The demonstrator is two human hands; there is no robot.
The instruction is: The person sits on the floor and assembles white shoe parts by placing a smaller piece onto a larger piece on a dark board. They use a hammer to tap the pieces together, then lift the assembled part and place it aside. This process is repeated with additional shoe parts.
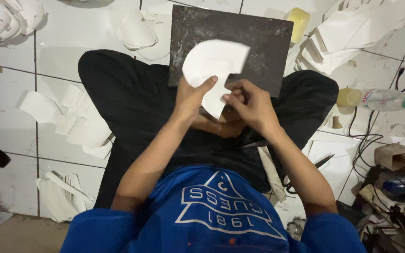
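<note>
At frame centre, left hand (pixel 191 96) and right hand (pixel 249 103) both pinch a curved white cutout (pixel 214 65) above a dark board (pixel 268 42).

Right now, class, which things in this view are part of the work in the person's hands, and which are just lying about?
In hand:
white curved piece
left hand
right hand
dark board

Lying about:
plastic bottle
yellow cup
stacked white pieces
cables
</note>
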